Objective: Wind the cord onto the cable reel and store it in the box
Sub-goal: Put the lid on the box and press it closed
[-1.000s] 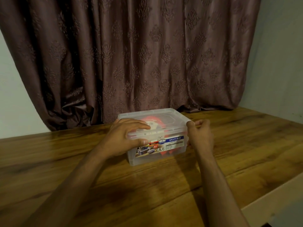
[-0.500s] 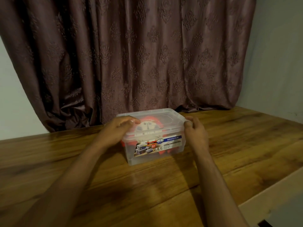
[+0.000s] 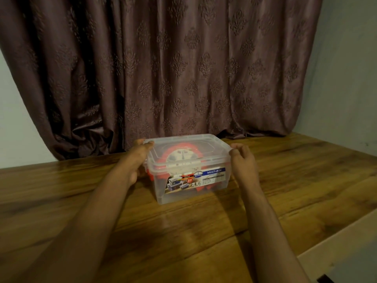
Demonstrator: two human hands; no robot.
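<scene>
A clear plastic box (image 3: 161, 192) with a blue "MULTI-BOX" label stands on the wooden table (image 3: 183, 231), its clear lid (image 3: 206, 139) lying on top. Inside it, seen through the plastic, is the red and white cable reel (image 3: 180, 155). No loose cord shows outside the box. My left hand (image 3: 136, 161) grips the box's left side, fingertips up on the lid's rim. My right hand (image 3: 243, 164) is at the right side, with curled fingers pinching the lid's right corner.
A dark patterned curtain (image 3: 173, 68) hangs close behind the box and touches the table's back edge. Pale walls stand to the left and right. The table's front edge (image 3: 330, 244) runs diagonally at the lower right.
My left hand slid off the top of the lid to the box's left side. My right hand has stayed at the right rim. The box sits in the same spot.
</scene>
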